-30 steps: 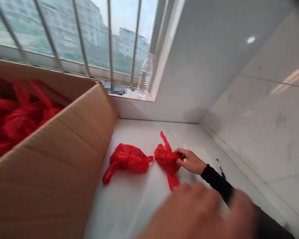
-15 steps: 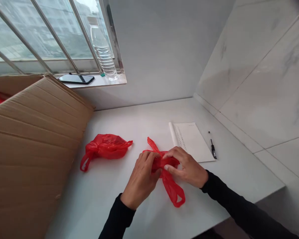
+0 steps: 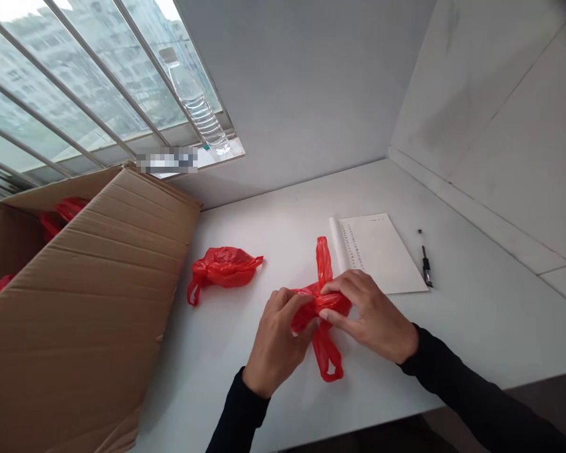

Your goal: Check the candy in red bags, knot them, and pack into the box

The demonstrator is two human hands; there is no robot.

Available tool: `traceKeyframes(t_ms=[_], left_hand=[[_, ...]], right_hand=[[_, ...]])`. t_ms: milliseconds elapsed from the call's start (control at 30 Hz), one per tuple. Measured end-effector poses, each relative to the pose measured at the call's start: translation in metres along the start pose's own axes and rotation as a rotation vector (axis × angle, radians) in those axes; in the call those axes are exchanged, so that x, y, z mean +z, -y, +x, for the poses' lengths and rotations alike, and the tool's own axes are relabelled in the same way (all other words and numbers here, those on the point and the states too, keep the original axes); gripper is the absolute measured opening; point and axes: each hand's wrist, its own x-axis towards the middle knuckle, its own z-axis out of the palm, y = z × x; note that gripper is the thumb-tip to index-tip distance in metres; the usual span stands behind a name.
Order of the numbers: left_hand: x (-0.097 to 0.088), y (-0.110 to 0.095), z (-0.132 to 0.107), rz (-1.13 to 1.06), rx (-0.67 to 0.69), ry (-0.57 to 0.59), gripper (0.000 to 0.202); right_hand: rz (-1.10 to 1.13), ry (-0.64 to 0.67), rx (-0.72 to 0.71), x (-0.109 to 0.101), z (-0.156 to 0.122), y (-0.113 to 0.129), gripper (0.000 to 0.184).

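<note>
Pinching one red bag (image 3: 334, 304): two hands (image 3: 279, 336) (image 3: 376, 314)

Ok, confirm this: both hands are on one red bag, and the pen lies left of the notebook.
Not quite: the head view shows the pen lying right of the notebook. The left hand and right hand are on one red bag, as you say.

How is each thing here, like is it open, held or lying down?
Left hand: closed on the held bag
Right hand: closed on it too
Held bag: bunched up, cannot tell if tied
Other bag: lying on the table
Box: open
Notebook: open
Pen: lying down
Bottle: standing
</note>
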Motion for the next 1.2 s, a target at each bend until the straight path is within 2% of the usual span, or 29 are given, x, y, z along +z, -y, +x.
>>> traceKeyframes(t_ms=[67, 200, 300, 400, 433, 500, 567, 667, 800, 933, 1000, 1100, 1133, 1200], left_hand=[[-0.001, 0.003, 0.001, 0.018, -0.007, -0.038, 0.006], [-0.021, 0.019, -0.008, 0.012, -0.071, -0.181, 0.012], [-0.027, 0.020, -0.017, -0.014, -0.091, -0.255, 0.011], [-0.016, 0.006, -0.017, -0.040, -0.033, -0.200, 0.039], [-0.011, 0.002, -0.015, -0.047, -0.011, -0.180, 0.042], [-0.004, -0.003, -0.012, -0.068, 0.009, -0.192, 0.029], [-0.004, -0.002, -0.010, -0.114, -0.021, -0.280, 0.013], [-0.012, 0.006, -0.012, -0.213, -0.115, -0.394, 0.012], [-0.022, 0.011, -0.019, -0.290, -0.210, -0.426, 0.015], [-0.023, 0.007, -0.022, -0.291, -0.259, -0.458, 0.022], [-0.021, 0.002, -0.022, -0.254, -0.219, -0.492, 0.030], [-0.016, -0.006, -0.020, -0.055, -0.015, -0.543, 0.045], [-0.016, -0.007, -0.019, 0.003, 0.045, -0.557, 0.042], [-0.018, -0.008, -0.017, 0.030, 0.069, -0.599, 0.026]], right_hand=[[0.009, 0.012, 0.005, -0.005, 0.001, 0.001, 0.007], [0.180, -0.156, 0.294, -0.029, -0.017, -0.012, 0.020], [0.213, -0.152, 0.414, -0.036, -0.028, -0.019, 0.030], [0.159, -0.064, 0.355, -0.028, -0.024, -0.012, 0.054], [0.138, -0.038, 0.320, -0.025, -0.020, -0.007, 0.053], [0.124, -0.033, 0.273, -0.022, -0.013, 0.000, 0.035], [0.153, -0.118, 0.285, -0.024, -0.010, 0.003, 0.024], [0.258, -0.263, 0.356, -0.031, -0.017, -0.001, 0.023], [0.383, -0.293, 0.383, -0.033, -0.024, -0.007, 0.019], [0.432, -0.367, 0.355, -0.028, -0.018, -0.002, 0.018], [0.410, -0.337, 0.334, -0.024, -0.014, 0.004, 0.019], [0.279, -0.244, 0.300, -0.020, -0.008, 0.015, 0.039], [0.231, -0.212, 0.291, -0.020, -0.007, 0.017, 0.039], [0.187, -0.212, 0.280, -0.021, -0.004, 0.018, 0.024]])
